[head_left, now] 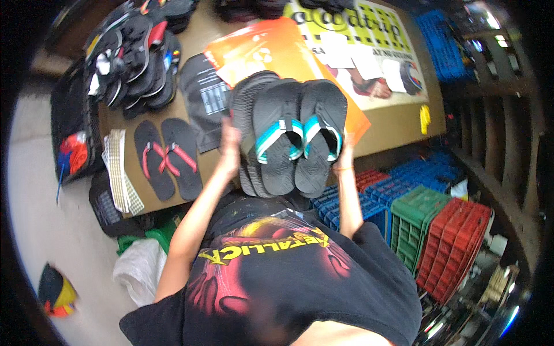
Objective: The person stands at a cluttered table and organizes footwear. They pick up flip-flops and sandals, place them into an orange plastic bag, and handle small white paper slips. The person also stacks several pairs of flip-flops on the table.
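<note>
Between my two hands is a stack of black flip-flops, held up over the table's near edge. The top pair has blue, teal and white straps, and more dark soles show beneath on the left. My left hand is closed against the left side of the stack. On the opposite side, my right hand grips the edge, its fingers partly hidden by the soles. A pair of black flip-flops with red straps lies to the left of my left hand, beside a dark bag with a pale label.
The brown table carries an orange sheet, a printed yellow and white poster and a pile of flip-flops at far left. Blue, green and red crates stand right. A white plastic bag hangs low left.
</note>
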{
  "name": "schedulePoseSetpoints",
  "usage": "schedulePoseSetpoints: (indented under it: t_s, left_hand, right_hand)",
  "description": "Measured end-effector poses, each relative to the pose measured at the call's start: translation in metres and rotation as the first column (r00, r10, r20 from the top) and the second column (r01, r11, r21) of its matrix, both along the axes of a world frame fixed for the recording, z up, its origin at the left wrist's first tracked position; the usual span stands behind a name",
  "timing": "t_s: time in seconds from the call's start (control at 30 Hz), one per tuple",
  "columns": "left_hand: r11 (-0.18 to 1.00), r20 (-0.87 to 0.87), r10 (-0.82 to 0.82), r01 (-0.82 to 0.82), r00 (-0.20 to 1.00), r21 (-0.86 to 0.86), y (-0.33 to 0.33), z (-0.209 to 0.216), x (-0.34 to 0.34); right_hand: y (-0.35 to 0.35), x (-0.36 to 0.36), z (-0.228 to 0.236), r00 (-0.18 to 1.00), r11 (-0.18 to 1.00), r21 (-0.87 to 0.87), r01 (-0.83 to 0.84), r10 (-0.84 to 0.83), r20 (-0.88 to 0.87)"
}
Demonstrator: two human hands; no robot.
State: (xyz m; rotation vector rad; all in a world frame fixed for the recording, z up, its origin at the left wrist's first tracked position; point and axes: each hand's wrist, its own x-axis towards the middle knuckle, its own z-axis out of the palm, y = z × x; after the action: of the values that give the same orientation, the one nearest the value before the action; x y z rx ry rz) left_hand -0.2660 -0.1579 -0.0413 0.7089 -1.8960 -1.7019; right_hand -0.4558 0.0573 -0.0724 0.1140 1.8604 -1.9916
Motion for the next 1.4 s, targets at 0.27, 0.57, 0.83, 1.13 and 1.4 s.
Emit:
schedulePoseSetpoints:
  t_s: [0.27, 0.57, 0.83, 1.13, 1.4]
  left_hand:
    - [0.989, 0.205, -0.114, 0.090, 0.972, 0.121, 0.001, -0.046, -0.002]
    - [0.806, 0.573, 0.522, -0.145, 0.632, -0.574, -0.108, -0.090, 0.174]
    - [0.678, 0.517, 0.582, -0.025, 0.628, -0.734, -0.126, -0.117, 0.216]
    - [0.929, 0.547, 0.147, 0.076, 0.824, -0.363, -0.198, -0.083, 0.246]
    - [0.759, 0.172, 0.499, -0.332, 0.849, -0.560, -0.362, -0.071, 0.245]
  right_hand:
    - [-0.018, -0.001, -0.011, 0.882, 0.908, 0.128, -0.400, 0.419, -0.216]
    - [-0.034, 0.033, 0.042, 0.967, 0.977, 0.209, -0.050, 0.099, -0.235]
    - [-0.155, 0.122, 0.117, 0.545, 0.939, 0.345, -0.013, 0.296, -0.785]
    - [-0.304, 0.242, 0.126, 0.197, 0.747, 0.553, -0.368, 0.645, -0.739]
    - [-0.336, 0.274, 0.048, -0.277, -0.106, 0.923, -0.370, 0.961, -0.001]
